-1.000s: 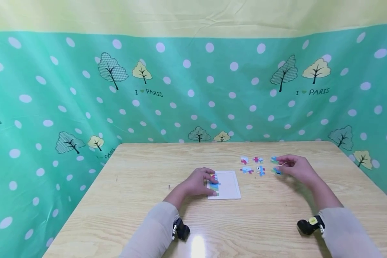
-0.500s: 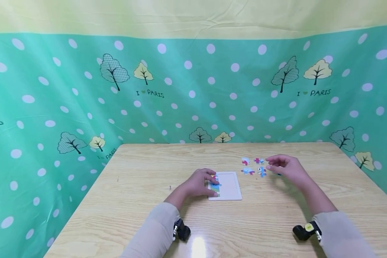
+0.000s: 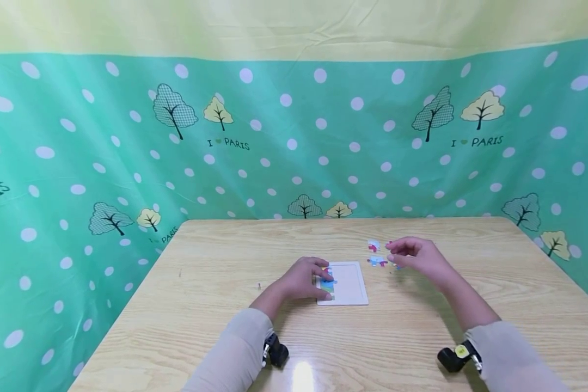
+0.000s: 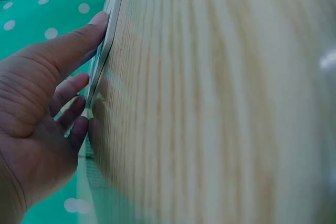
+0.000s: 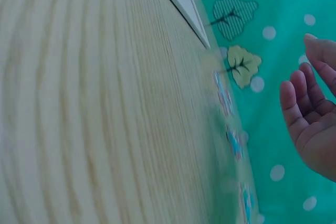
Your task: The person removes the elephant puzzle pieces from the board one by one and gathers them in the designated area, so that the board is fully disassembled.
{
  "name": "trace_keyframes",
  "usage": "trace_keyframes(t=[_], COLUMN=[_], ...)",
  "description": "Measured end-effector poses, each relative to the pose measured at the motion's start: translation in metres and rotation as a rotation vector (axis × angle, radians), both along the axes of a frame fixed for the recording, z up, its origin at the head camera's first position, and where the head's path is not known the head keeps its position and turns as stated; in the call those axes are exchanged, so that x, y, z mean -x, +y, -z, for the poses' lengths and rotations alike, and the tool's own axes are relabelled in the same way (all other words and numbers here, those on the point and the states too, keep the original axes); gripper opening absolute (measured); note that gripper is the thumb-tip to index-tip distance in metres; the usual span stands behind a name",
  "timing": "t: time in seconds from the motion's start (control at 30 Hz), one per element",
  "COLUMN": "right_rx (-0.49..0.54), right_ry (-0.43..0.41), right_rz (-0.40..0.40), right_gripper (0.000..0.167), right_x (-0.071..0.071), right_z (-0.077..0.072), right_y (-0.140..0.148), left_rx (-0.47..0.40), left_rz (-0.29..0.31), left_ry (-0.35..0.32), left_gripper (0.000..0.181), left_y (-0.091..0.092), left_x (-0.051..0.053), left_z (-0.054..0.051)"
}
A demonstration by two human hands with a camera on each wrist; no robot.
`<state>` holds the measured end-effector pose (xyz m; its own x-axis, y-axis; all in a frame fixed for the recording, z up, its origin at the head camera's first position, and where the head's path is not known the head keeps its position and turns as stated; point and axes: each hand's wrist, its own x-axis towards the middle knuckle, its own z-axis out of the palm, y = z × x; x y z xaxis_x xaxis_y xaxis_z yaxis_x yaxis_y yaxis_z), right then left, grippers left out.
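Observation:
In the head view my left hand rests on the left side of a white puzzle tray, fingers spread over joined colourful pieces. The left wrist view shows the thumb of that hand against the tray's edge. My right hand hovers over loose pieces right of the tray, fingers loosely bent, partly covering some. Two pieces, one red and white, one blue and red, lie beside its fingertips. In the right wrist view nothing shows between the fingers of this hand.
The wooden table carries a tiny object left of the tray. A green dotted curtain stands behind the table and along its left side. Each wrist wears a black camera.
My right hand has moved left across the loose pieces, from the rightmost ones to those nearer the tray. My left hand has stayed on the tray.

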<state>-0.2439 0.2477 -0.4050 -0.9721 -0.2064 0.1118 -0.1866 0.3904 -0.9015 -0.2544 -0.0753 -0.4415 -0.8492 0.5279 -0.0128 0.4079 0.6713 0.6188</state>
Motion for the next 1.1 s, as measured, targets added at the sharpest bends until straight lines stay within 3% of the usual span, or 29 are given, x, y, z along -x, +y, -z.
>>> trace_keyframes(t=[0.43,0.73,0.97,1.1], right_rx=[-0.025,-0.055,-0.115,-0.139], right_ry=[-0.059,-0.096,-0.122,-0.155], right_rz=[-0.095,-0.134,-0.178,-0.191], right_gripper=[0.034,0.031,0.029,0.027], right_x=[0.004,0.013,0.020,0.021], right_z=[-0.009,-0.007,0.002,0.006], right_y=[-0.045,-0.066,-0.083,-0.092], left_rx=[-0.081,-0.158,-0.121,-0.115], left_rz=[-0.037,-0.108,-0.172,-0.187], left_ry=[-0.042,-0.061,-0.027,-0.044], left_gripper=[0.037,0.032,0.035,0.042], left_y=[-0.001,-0.003,-0.005,-0.006], left_x=[0.000,0.002,0.005,0.008], left_z=[-0.001,-0.002,-0.001,0.001])
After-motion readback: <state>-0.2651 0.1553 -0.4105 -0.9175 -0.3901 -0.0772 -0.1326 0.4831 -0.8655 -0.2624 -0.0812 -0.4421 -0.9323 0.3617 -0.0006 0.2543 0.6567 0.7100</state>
